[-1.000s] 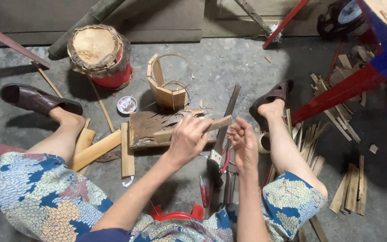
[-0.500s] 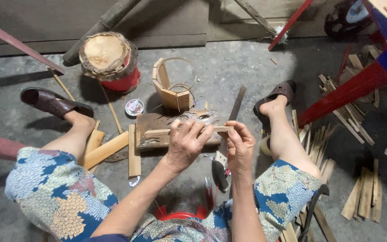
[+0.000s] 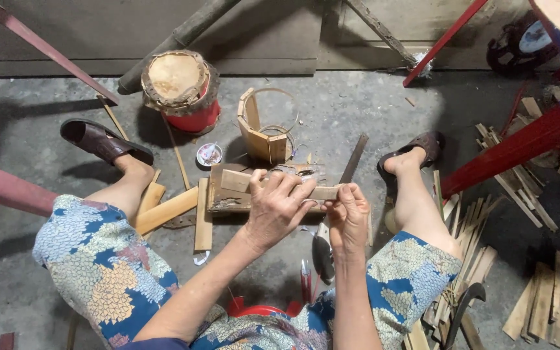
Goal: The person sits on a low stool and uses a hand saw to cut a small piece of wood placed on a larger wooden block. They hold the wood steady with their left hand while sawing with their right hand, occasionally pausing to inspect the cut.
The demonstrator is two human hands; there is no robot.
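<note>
Gripping flat pale bamboo slat (image 3: pixel 280 188), left hand (image 3: pixel 279 209), right hand (image 3: pixel 349 214)

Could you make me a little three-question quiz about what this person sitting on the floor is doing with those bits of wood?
1. True or false: both hands grip the same flat wooden strip.
2. What stands just beyond the hands on the concrete floor?
A. a half-built wooden box with a wire hoop
B. a glass bottle
C. a coil of rope
3. What does the person wear on the feet?

Key
1. True: the left hand lies over the strip and the right hand pinches its end.
2. A: the wooden box stands there, beside a round wood block on a red base.
3. Dark sandals.
</note>
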